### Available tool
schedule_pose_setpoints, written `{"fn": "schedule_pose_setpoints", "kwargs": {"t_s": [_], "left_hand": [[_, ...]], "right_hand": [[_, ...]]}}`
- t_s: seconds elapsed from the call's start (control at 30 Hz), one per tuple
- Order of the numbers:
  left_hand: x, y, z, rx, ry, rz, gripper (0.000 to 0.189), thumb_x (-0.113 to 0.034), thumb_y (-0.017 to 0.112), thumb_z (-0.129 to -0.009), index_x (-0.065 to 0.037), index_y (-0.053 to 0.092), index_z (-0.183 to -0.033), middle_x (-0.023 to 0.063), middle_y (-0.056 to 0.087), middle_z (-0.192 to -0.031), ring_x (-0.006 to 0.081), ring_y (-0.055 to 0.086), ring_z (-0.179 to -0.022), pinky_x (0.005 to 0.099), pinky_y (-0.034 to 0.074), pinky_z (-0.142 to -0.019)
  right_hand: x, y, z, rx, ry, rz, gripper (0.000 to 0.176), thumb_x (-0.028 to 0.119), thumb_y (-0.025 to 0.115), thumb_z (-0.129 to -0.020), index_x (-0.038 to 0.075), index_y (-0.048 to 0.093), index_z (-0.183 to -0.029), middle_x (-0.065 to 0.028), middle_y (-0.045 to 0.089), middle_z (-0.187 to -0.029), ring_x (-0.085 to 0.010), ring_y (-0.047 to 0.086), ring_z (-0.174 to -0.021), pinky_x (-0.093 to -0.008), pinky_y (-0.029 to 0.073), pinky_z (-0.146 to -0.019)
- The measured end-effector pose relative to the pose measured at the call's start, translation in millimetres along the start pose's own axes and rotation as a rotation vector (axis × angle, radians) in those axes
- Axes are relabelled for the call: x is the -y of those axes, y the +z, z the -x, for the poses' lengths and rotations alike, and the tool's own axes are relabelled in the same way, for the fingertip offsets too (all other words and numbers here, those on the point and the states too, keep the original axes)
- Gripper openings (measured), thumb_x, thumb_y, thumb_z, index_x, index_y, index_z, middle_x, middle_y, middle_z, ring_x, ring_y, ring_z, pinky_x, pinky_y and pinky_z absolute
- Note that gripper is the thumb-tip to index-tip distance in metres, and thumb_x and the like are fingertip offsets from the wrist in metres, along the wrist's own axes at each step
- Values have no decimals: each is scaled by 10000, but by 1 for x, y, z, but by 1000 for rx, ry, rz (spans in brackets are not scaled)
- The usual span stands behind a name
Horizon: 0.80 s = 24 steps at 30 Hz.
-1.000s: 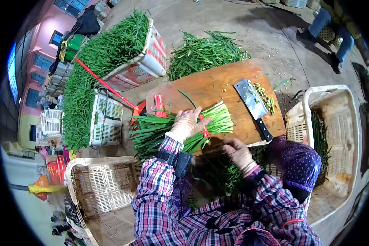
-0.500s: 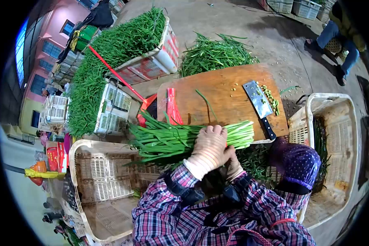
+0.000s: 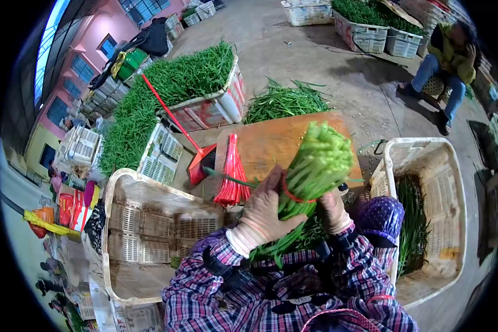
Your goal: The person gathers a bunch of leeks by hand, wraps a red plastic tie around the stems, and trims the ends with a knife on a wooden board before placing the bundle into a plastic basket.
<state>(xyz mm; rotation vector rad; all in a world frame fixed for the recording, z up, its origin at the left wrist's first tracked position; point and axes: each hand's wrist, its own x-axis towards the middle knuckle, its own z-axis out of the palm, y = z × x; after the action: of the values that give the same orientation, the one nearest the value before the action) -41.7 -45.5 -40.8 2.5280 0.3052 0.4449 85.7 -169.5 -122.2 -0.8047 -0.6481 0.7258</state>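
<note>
A bundle of leafy greens stands tilted up in front of me, its pale cut stem ends facing away and the leaves hanging toward my lap. A red tie goes round its stalks. My left hand is wrapped on the left side of the bundle at the tie, thumb low across it. On the opposite side my right hand grips it, with its fingers partly hidden behind the stalks. Behind the bundle is the wooden board. Red strips lie at its left edge.
A white crate stands to my left, and another crate with some greens to my right. Beyond the board are a pile of greens, a red-handled dustpan and full crates. A person sits far right.
The bundle, lying across the board before, has been lifted and turned upright with its stem ends away. My right hand has come up onto its right side. The cleaver is now mostly hidden.
</note>
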Motion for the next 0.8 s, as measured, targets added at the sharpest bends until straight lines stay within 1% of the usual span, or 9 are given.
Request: {"fn": "schedule_pose_setpoints", "kwargs": {"t_s": [0.07, 0.13, 0.23, 0.3, 0.33, 0.43, 0.53, 0.67, 0.8], "left_hand": [[15, 0, 12, 34, -83, 362, 847, -248, 800, -625, -15, 354, -1306, 173, 512, -1193, 264, 515, -1096, 340, 411, -930], [25, -6, 33, -119, -73, 461, 606, -178, 771, -659, -22, 504, -1181, 100, 584, -1104, 207, 553, -1025, 327, 437, -886], [52, -12, 55, -216, -304, 1042, 516, -83, 729, -666, -23, 544, -1143, 60, 621, -1041, 186, 580, -976, 320, 449, -874], [71, -16, 74, -244, -344, 1344, 421, -132, 659, -703, -10, 567, -1095, 79, 631, -1021, 210, 607, -925, 326, 491, -835], [79, -19, 84, -259, -359, 1422, 414, -136, 654, -708, -10, 567, -1092, 80, 632, -1018, 211, 608, -919, 327, 493, -829], [100, -27, 109, -306, -355, 1549, 394, -150, 639, -723, -10, 568, -1086, 82, 633, -1009, 212, 611, -902, 330, 500, -812], [107, -33, 124, -330, -340, 1581, 376, -163, 624, -739, -11, 569, -1079, 84, 634, -1000, 213, 614, -885, 334, 506, -795], [110, -33, 133, -347, -338, 1594, 354, -180, 604, -760, -11, 571, -1070, 88, 635, -988, 215, 618, -863, 338, 515, -773], [109, -34, 132, -367, -325, 1598, 336, -198, 584, -781, -12, 572, -1061, 91, 637, -976, 217, 621, -840, 343, 523, -750]], "right_hand": [[16, 20, -7, 91, 2, 164, 772, 447, 707, -743, -10, 401, -1285, -95, 496, -1231, -196, 461, -1136, -325, 356, -977], [35, 36, -8, 191, -62, 348, 754, 367, 724, -753, -1, 377, -1311, -115, 485, -1253, -209, 450, -1165, -325, 351, -991], [54, 47, -7, 399, -114, 583, 639, 258, 687, -810, 19, 387, -1321, -118, 489, -1259, -202, 451, -1176, -330, 361, -988], [67, 46, -9, 462, 64, 325, 555, 178, 663, -831, 22, 419, -1304, -94, 531, -1210, -173, 488, -1132, -309, 392, -956], [76, 43, -11, 432, 123, 191, 469, 95, 633, -839, 3, 462, -1266, -74, 571, -1154, -144, 526, -1069, -283, 412, -930], [113, 38, -12, 169, 251, 221, 378, 217, 606, -859, 3, 551, -1165, -79, 645, -985, -137, 607, -858, -247, 488, -734], [102, 26, -18, 157, 98, 130, 317, 226, 575, -873, 24, 584, -1118, -78, 659, -900, -117, 608, -722, -224, 483, -586], [87, 33, -22, 163, 146, 164, 278, 195, 562, -881, 32, 593, -1104, -70, 658, -923, -112, 604, -739, -228, 479, -588], [83, 49, -21, 255, 156, 116, 458, 205, 601, -870, 42, 460, -1273, -73, 606, -1108, -130, 555, -1020, -250, 428, -864]]}}
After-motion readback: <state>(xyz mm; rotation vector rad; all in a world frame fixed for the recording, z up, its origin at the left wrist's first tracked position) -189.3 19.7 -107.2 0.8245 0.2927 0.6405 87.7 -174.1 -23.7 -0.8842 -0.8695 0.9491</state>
